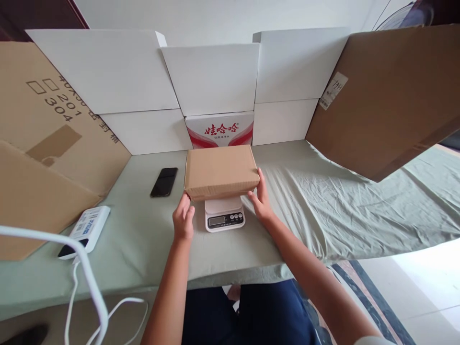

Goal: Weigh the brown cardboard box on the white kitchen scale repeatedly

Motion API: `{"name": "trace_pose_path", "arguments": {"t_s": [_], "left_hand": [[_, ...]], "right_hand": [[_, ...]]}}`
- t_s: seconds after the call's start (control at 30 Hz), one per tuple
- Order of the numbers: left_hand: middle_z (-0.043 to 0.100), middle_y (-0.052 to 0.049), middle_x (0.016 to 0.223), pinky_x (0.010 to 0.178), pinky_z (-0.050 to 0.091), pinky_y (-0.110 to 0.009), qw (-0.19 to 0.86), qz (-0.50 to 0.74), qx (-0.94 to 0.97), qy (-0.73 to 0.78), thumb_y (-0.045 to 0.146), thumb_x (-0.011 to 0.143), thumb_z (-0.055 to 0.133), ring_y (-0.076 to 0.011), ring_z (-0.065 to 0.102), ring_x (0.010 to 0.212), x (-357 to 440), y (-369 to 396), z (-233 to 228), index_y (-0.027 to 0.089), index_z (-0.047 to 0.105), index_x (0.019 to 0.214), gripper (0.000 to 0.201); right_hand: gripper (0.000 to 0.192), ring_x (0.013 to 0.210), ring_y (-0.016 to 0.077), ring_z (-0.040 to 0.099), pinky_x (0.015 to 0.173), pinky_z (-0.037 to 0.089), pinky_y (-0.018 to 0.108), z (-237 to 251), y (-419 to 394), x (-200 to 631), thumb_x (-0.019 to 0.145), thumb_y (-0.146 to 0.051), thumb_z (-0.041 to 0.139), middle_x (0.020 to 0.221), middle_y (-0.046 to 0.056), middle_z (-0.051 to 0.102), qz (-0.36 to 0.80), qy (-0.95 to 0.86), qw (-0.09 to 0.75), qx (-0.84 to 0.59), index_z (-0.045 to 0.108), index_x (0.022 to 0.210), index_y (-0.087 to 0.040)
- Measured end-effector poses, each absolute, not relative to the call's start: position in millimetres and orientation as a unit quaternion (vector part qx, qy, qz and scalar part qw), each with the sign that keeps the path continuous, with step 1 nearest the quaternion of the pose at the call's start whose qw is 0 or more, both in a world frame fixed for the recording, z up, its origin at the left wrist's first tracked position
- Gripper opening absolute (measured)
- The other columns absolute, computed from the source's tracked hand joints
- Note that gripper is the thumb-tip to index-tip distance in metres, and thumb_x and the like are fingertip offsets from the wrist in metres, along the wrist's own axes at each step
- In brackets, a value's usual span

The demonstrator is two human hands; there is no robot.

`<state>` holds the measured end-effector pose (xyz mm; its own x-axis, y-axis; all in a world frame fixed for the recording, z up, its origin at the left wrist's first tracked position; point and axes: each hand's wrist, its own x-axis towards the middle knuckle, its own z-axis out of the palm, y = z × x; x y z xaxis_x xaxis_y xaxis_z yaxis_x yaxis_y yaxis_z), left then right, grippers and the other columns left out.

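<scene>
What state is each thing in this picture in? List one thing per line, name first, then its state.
brown box: closed, resting on the scale.
scale: under the box, display too small to read.
phone: flat, screen dark.
power bank: flat, white cable plugged in.
left hand: open, at the box's near left corner.
right hand: open, fingers against the box's right end.

My left hand (183,221) touches the near left corner of the brown cardboard box (221,171), and my right hand (260,199) rests open against its right end. The box sits on a small white kitchen scale (224,217) on the pale green cloth (323,201). A black phone (164,181) lies just left; a white power bank (85,231) sits nearer me.
</scene>
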<state>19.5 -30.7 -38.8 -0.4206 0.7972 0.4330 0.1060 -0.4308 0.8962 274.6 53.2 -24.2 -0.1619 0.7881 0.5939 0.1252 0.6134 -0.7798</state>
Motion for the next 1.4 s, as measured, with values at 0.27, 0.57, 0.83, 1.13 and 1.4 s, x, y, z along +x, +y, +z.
{"name": "trace_pose_path", "arguments": {"t_s": [0.27, 0.57, 0.83, 1.13, 1.4], "left_hand": [[0.055, -0.014, 0.151, 0.121, 0.036, -0.046, 0.245, 0.704, 0.453, 0.489, 0.048, 0.089, 0.063, -0.0335, 0.048, 0.143, 25.7, -60.8, -52.7, 0.020, 0.057, 0.146, 0.064], [0.054, -0.017, 0.152, 0.120, 0.035, -0.048, 0.256, 0.701, 0.448, 0.493, 0.052, 0.087, 0.065, -0.0352, 0.044, 0.145, 23.5, -55.6, -56.2, 0.015, 0.051, 0.150, 0.075], [0.055, -0.017, 0.151, 0.120, 0.036, -0.048, 0.251, 0.695, 0.459, 0.493, 0.051, 0.089, 0.063, -0.0348, 0.044, 0.145, 22.7, -57.7, -56.6, 0.014, 0.051, 0.150, 0.072], [0.052, -0.016, 0.154, 0.120, 0.035, -0.047, 0.220, 0.708, 0.453, 0.495, 0.050, 0.089, 0.062, -0.0341, 0.043, 0.146, 22.9, -57.7, -51.1, 0.016, 0.052, 0.149, 0.070], [0.041, -0.014, 0.161, 0.119, 0.036, -0.047, 0.158, 0.757, 0.377, 0.510, 0.045, 0.090, 0.055, -0.0311, 0.037, 0.150, 21.3, -56.8, -35.5, 0.021, 0.049, 0.152, 0.067]], "right_hand": [[0.079, 0.155, 0.0315, 0.028, 0.126, 0.030, 0.052, -33.0, 37.5, 276.9, 0.095, -0.065, 0.048, 0.163, 0.008, 0.031, 0.301, -0.706, 0.551, -0.328, 0.018, 0.162, -0.033], [0.077, 0.151, 0.0329, 0.033, 0.119, 0.037, 0.052, -30.0, 39.6, 276.1, 0.096, -0.065, 0.046, 0.162, 0.010, 0.033, 0.310, -0.699, 0.547, -0.340, 0.022, 0.161, -0.031], [0.076, 0.149, 0.0330, 0.035, 0.118, 0.039, 0.051, -27.6, 39.5, 275.6, 0.096, -0.066, 0.046, 0.160, 0.010, 0.034, 0.316, -0.694, 0.550, -0.342, 0.023, 0.160, -0.031], [0.073, 0.146, 0.0333, 0.038, 0.113, 0.042, 0.054, -27.0, 38.8, 276.3, 0.096, -0.063, 0.044, 0.157, 0.010, 0.034, 0.281, -0.695, 0.563, -0.348, 0.023, 0.160, -0.034], [0.064, 0.145, 0.0332, 0.040, 0.111, 0.044, 0.060, -23.2, 44.2, 282.1, 0.099, -0.056, 0.038, 0.159, 0.007, 0.028, 0.247, -0.624, 0.639, -0.375, 0.018, 0.159, -0.044]]}}
